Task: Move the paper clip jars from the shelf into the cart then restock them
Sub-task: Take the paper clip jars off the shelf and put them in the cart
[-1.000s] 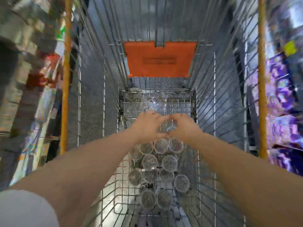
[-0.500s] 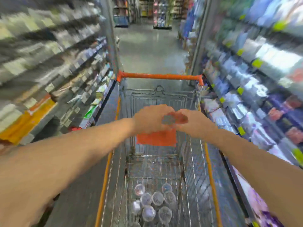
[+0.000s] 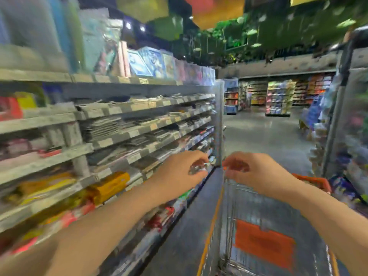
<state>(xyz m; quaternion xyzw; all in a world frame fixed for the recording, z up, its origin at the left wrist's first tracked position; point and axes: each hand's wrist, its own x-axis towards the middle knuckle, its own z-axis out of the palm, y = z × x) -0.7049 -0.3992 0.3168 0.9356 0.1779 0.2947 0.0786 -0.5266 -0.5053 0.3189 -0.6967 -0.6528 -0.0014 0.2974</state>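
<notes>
Left hand (image 3: 179, 174) grips what seems a clear jar (image 3: 197, 168); right hand (image 3: 253, 173) curls beside it, grasp unclear. Likely restocking: next, set it on the shelf (image 3: 119, 124) left of both.

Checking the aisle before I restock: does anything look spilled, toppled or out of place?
Nothing stands out. The left hand holds a clear jar between the shelves and the cart; their stock is too blurred to judge.

Head camera looks forward down the aisle (image 3: 264, 140), shelf (image 3: 119, 110) left, cart (image 3: 229, 206) lower right.
</notes>
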